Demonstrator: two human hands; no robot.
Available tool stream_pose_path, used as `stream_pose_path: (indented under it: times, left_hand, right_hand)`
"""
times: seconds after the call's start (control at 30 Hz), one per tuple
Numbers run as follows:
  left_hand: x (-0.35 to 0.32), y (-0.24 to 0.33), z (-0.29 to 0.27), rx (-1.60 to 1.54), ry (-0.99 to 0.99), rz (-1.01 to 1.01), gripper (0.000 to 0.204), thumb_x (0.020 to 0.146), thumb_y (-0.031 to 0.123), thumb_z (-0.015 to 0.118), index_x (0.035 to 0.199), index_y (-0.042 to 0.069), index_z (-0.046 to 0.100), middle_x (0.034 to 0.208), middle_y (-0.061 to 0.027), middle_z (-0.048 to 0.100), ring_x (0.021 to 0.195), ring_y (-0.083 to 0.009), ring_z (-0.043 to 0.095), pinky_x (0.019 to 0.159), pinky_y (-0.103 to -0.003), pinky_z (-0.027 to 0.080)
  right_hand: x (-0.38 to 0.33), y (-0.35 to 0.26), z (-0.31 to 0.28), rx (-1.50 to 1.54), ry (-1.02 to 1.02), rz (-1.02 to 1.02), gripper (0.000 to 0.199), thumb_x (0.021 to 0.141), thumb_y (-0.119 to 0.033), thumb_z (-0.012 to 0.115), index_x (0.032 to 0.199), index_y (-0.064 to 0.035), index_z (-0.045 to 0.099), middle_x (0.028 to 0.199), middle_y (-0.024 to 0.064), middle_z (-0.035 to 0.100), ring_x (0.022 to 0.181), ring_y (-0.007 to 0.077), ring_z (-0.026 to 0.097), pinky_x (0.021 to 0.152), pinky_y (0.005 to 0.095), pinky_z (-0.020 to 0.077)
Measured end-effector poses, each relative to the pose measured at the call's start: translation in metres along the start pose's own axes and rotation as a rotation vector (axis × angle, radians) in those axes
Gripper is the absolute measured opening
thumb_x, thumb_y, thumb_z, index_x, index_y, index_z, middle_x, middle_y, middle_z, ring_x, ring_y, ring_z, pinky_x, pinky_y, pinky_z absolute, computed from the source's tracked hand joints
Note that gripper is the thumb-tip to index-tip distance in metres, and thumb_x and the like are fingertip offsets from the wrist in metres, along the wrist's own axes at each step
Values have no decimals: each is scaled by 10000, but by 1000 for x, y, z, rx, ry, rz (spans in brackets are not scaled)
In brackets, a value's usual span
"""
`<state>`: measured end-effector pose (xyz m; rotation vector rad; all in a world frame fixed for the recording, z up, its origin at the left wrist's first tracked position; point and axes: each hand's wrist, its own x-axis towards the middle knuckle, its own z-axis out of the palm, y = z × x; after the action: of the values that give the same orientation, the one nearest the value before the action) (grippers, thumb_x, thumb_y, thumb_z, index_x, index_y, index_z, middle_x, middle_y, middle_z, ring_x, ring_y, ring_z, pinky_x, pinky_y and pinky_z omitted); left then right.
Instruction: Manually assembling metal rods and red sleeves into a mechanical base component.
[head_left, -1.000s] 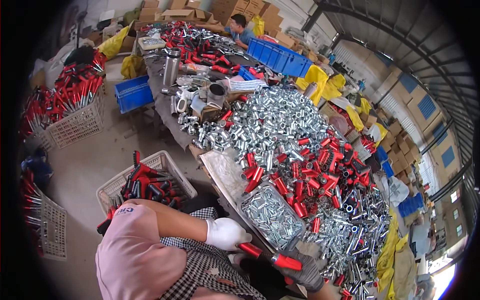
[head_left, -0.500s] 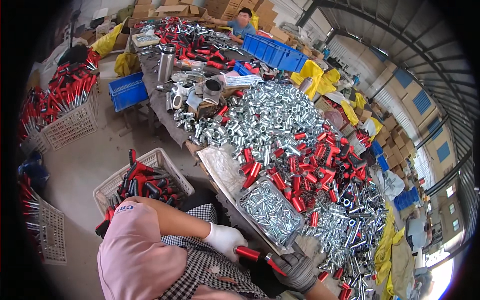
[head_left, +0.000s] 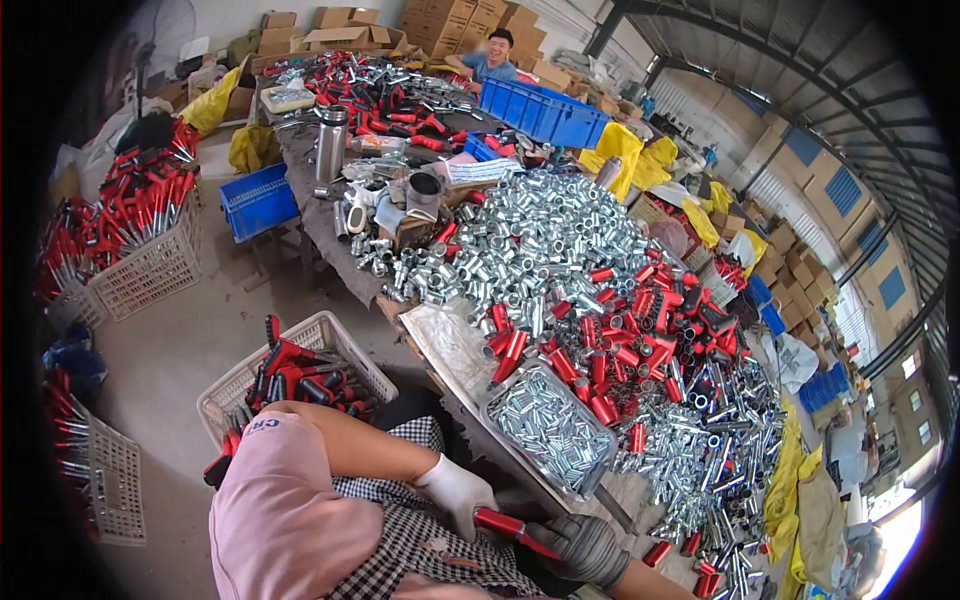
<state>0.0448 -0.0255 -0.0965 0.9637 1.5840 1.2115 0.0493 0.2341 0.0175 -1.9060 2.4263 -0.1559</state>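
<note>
Low in the picture, my left hand (head_left: 457, 497) in a white glove is closed round one end of a red-and-black tool (head_left: 500, 523) with a tube-like red body. My right hand (head_left: 590, 550), in a grey knit glove, wraps the other end, its fingers covering much of that part. The tool lies slantwise between both hands, close to my checked apron. Just beyond the hands, at the table's edge, sits a clear plastic tray (head_left: 601, 447) full of small silver pins. Red tubes (head_left: 590, 365) are heaped behind it.
Silver metal sleeves (head_left: 560, 225) pile high on the table. A white basket (head_left: 335, 325) of red-and-black tools stands left of me; further baskets (head_left: 150, 275) line the floor. A steel flask (head_left: 331, 145) and blue crate (head_left: 545, 110) stand farther back, near another person (head_left: 490, 62).
The view has shifted slightly, so the table and baskets sit a little differently in it. Both hands keep hold of the tool, now closer together. The person at the back has moved slightly.
</note>
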Motion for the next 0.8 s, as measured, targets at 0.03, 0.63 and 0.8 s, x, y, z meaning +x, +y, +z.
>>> stream_pose_path:
  times: [0.03,0.63,0.8]
  left_hand:
    - [-3,10,2,36,97,47,160,791,117,702,881,2,636,686,-10,575,660,-111,538,575,-313,434]
    - [-7,24,-7,1047,757,-61,181,736,254,665,813,95,619,681,-111,639,603,-320,656,525,-440,526]
    - [-7,29,-54,1437,833,272,122,712,217,633,700,114,570,567,-41,528,492,-236,586,426,-385,466]
  right_hand:
    - [0,-2,-1,-1,4,2,497,716,-257,720,1193,-132,659,835,59,644,679,249,661,512,393,511]
    - [5,7,15,1236,129,753,411,855,-236,692,1196,-15,631,870,79,677,723,215,666,626,354,532]
    - [2,9,68,2264,186,937,468,863,-356,713,1141,8,617,839,46,624,715,155,594,672,279,520]
